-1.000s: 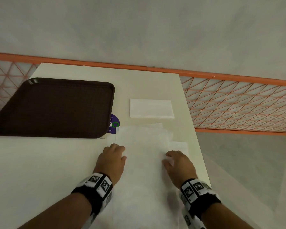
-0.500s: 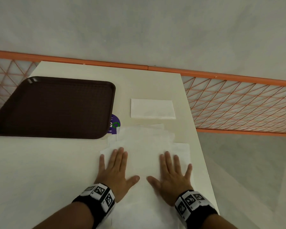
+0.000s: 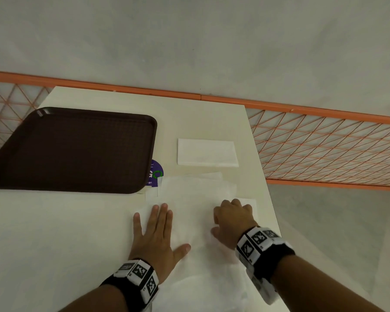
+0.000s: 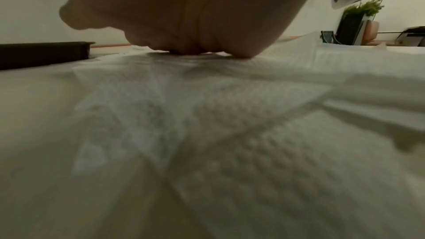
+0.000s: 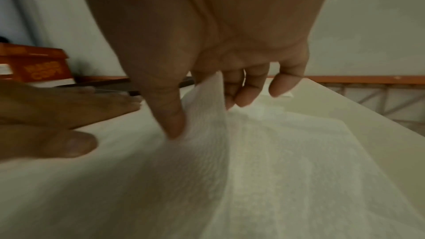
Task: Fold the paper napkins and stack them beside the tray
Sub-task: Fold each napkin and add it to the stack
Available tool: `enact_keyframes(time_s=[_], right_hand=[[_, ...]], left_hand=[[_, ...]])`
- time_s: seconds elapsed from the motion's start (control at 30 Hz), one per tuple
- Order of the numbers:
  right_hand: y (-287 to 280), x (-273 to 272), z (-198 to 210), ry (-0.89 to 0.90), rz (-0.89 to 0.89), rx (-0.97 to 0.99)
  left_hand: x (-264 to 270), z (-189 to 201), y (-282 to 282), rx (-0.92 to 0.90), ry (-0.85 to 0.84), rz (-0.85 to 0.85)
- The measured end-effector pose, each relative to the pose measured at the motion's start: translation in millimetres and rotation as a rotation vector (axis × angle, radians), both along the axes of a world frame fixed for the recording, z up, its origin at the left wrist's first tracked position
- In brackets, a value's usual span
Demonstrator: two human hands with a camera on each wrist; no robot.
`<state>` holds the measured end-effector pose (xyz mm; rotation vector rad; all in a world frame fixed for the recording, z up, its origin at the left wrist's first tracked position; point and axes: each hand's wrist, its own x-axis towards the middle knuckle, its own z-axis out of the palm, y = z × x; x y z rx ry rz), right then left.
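Half a sec ago both our hands lay flat on the top napkin (image 3: 189, 212). Now our right hand (image 3: 233, 220) has curled & pinches its right edge up off the loose pile; left hand (image 3: 154, 238) stays flat, fingers straight, pinning it to the desk (image 3: 54, 233). So the fold's starting. One folded napkin (image 3: 207, 152) lies beside the tray (image 3: 72, 149).

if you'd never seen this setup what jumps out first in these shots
Two hands at the near edge of the pale table: the left hand pressed flat on a spread white napkin, the right hand pinching up a fold of it. Next, the dark brown tray at far left, with one folded napkin lying just right of it.
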<state>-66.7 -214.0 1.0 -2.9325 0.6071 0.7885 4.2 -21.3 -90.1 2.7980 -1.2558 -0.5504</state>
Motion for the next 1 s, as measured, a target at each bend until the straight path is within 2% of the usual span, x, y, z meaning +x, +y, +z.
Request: enact_keyframes(time_s=[0.1, 0.2, 0.27, 0.33, 0.43, 0.5, 0.53, 0.67, 0.8, 0.9, 1.0], right_hand=[[25, -13, 11, -0.152, 0.155, 0.014], [45, -29, 14, -0.259, 0.393, 0.071], [45, -35, 13, -0.303, 0.417, 0.210], [34, -40, 16, -0.379, 0.282, 0.445], [11, -47, 21, -0.618, -0.210, 0.761], [-4, -53, 21, -0.621, -0.541, 0.960], [-9, -57, 17, -0.593, -0.621, 0.999], [-11, -68, 6, -0.532, -0.708, 1.075], [-8, -67, 0, -0.644, -0.810, 1.160], [-13, -58, 0, -0.778, -0.933, 1.128], [-36, -40, 4, -0.823, -0.944, 0.943]], left_hand=[[-2, 5, -5, -0.032, -0.029, -0.020], [-3, 26, -18, -0.050, -0.083, -0.045], [-3, 42, -27, 0.010, -0.085, -0.096], [1, 50, -28, -0.060, -0.008, -0.117], [11, 55, -21, -0.270, 0.241, -0.064], [19, 61, -18, -0.355, 0.409, -0.004], [22, 65, -18, -0.378, 0.460, 0.011], [32, 81, -22, -0.466, 0.582, 0.060], [47, 88, -28, -0.532, 0.625, 0.149], [56, 89, -30, -0.649, 0.671, 0.324], [60, 79, -29, -0.715, 0.654, 0.574]])
